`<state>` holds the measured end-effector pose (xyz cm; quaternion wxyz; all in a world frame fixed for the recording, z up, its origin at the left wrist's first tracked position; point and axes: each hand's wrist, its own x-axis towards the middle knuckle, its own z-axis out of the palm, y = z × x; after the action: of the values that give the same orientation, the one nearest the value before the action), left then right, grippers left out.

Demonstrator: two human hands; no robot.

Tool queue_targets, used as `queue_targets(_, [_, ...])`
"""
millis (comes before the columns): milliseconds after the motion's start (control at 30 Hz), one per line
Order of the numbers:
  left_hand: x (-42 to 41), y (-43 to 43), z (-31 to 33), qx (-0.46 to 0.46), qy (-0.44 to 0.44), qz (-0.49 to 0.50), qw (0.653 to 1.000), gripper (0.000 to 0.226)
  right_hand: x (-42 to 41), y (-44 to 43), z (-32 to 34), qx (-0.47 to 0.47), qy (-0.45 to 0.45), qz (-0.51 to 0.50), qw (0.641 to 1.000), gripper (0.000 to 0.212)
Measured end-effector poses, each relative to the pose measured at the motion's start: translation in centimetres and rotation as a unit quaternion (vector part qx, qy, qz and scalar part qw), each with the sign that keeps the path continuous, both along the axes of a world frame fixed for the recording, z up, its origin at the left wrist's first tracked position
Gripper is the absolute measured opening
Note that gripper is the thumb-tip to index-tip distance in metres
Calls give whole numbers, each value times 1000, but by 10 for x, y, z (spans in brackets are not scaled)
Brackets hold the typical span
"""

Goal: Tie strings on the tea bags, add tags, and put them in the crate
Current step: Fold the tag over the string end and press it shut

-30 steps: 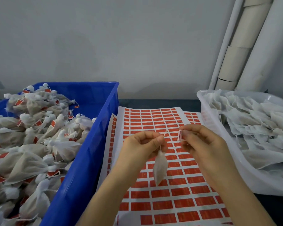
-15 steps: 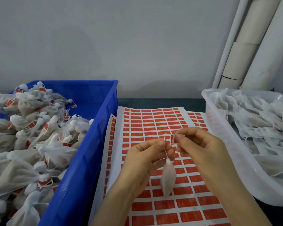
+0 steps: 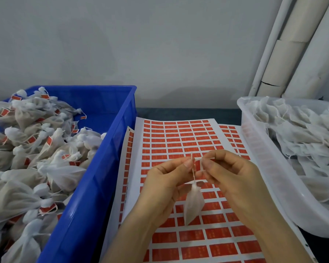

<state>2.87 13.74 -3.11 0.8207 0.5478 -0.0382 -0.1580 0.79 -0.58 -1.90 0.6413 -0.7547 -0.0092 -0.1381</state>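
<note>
- Both hands are up close, held together over the middle of the sheet, with the arms at the bottom edge.
- Left hand has its fingers curled. Its thumb and first finger pinch the thin white string near the top.
- Right hand is curled too. Its fingertips pinch a small red tag right at the string, close against the left fingertips.
- One small white tea bag hangs down from the string, between the two hands, with its pointy end down. It is in the air above the sheet, not in the crate.
- Under the hands lies a white sheet of red stickers in neat rows. Another sheet like it peeks out from under it at both sides.
- On the left is a big blue crate, just beside the sheets. It holds a heap of tied tea bags with red tags on them.
- On the right is a white tub full of flat white bags with loose strings.
- Behind the sheets a dark strip of table shows.
- Farthest back is a plain grey wall, and pale tubes lean in the right corner.
</note>
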Motion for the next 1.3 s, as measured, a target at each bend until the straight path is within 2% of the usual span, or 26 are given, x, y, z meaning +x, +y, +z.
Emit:
queue_targets(167, [0, -1, -1, 0, -3, 6, 1000, 22, -1, 4, -2, -38, -10, -4, 999, 23])
queue_targets(600, [-2, -3, -1, 10, -26, -2, 1000, 23, 0, 7, -3, -60, -21, -33, 997, 19])
queue_targets(1000, [-1, -1, -4, 81, -90, 27, 992, 22, 1, 7, -7, -78, -27, -54, 995, 21])
queue_targets(1167, [-2, -3, -6, 104, -115, 53, 986, 20, 0, 7, -7, -79, -36, -68, 994, 16])
queue_targets(1300, [-6, -7, -5, 123, -158, 70, 977, 28, -1, 10, -9, -71, -48, -83, 993, 17])
